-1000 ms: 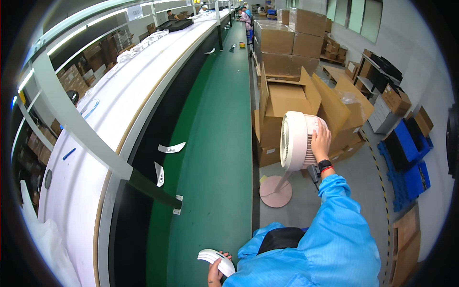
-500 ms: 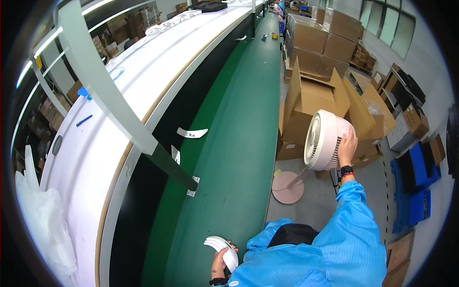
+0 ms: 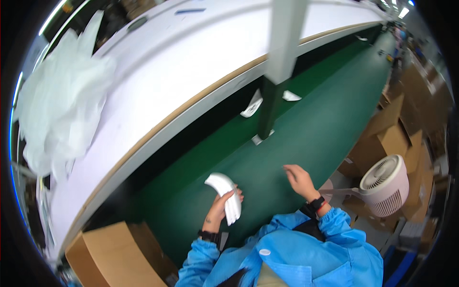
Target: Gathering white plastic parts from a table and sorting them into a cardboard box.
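Observation:
A small stack of curved, glossy white plastic pieces (image 3: pixel 224 185) is gripped in my left hand (image 3: pixel 221 204), whose thumb and fingers wrap around it above the green conveyor belt (image 3: pixel 306 138). My right hand (image 3: pixel 301 182) hovers over the belt's near side, fingers stretched out and holding nothing. To its right, off the belt, stands a pale pink fan (image 3: pixel 386 185) with a round grille, apart from the hand. Its pink base is partly hidden behind my right wrist.
A white worktop (image 3: pixel 191 62) runs along the left, with a crumpled translucent plastic bag (image 3: pixel 62 105) on it. A grey post (image 3: pixel 282 52) rises beside the belt, near white labelled pieces (image 3: pixel 252 107). An open carton (image 3: pixel 114 253) sits at the lower left; more cartons (image 3: pixel 397 126) are right.
My right hand has let go of the fan and moved left over the belt. My left hand has lifted the white pieces. The view has turned left.

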Available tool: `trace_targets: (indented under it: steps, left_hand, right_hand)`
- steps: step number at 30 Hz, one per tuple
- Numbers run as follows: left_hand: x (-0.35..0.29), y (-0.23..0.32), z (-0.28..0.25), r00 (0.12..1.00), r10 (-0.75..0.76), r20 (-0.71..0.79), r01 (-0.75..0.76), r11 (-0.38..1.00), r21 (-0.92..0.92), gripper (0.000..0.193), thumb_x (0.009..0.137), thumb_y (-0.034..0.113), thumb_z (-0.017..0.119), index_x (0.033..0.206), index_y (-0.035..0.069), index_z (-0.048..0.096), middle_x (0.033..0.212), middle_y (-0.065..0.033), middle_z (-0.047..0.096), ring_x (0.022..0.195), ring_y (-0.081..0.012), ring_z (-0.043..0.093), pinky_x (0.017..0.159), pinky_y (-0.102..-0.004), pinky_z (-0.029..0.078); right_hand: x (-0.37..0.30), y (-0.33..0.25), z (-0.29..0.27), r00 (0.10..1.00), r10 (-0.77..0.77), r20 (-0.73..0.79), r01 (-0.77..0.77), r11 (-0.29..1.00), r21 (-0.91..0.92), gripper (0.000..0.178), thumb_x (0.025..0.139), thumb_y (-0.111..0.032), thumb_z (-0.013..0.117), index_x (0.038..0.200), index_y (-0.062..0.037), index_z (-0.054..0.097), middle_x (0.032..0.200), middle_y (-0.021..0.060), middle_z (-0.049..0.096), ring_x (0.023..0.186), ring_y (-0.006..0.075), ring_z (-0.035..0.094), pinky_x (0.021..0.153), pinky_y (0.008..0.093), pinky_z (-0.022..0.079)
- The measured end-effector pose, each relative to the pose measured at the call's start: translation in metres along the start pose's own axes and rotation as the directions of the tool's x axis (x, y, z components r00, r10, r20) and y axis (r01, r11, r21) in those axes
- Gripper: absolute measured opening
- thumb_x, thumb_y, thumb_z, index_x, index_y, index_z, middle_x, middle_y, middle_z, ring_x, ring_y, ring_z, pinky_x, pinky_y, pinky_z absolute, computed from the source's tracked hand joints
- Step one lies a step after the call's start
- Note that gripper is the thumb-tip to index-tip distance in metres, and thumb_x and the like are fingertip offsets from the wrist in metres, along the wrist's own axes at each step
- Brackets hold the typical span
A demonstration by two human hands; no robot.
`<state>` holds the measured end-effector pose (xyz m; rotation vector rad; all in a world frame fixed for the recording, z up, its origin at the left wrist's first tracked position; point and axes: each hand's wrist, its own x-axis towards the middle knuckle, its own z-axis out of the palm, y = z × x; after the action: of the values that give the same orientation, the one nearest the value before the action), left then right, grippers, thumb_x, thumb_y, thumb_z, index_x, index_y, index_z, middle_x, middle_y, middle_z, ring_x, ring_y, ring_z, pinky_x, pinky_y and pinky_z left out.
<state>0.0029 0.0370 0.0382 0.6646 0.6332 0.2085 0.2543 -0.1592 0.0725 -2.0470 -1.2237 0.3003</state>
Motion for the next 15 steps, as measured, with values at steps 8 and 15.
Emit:
trace_targets:
  steps: [8,15]
  left_hand:
    - [-0.023,0.012,0.019,0.993,-0.003,0.119,0.005,1.0,-0.02,0.032,0.084,0.019,0.061,0.107,-0.001,0.054,0.097,-0.0136,0.061,0.087,-0.025,0.063,0.08,-0.0376,0.053]
    - [-0.043,-0.017,-0.009,0.998,0.016,-0.055,-0.03,0.965,-0.26,0.04,0.082,0.017,0.06,0.116,-0.001,0.047,0.091,-0.0123,0.06,0.08,-0.0251,0.063,0.075,-0.0374,0.054]
  right_hand:
    - [0.083,-0.115,0.103,0.59,-0.059,0.805,-0.536,0.717,0.446,0.056,0.099,-0.042,0.037,0.139,-0.0024,0.033,0.101,0.0178,0.061,0.07,0.0214,0.068,0.054,0.0281,0.054]
    - [0.133,-0.06,0.184,0.897,-0.064,0.438,-0.09,0.943,0.321,0.058,0.093,-0.041,0.05,0.126,0.007,0.047,0.119,0.0346,0.05,0.122,0.04,0.044,0.103,0.0456,0.034]
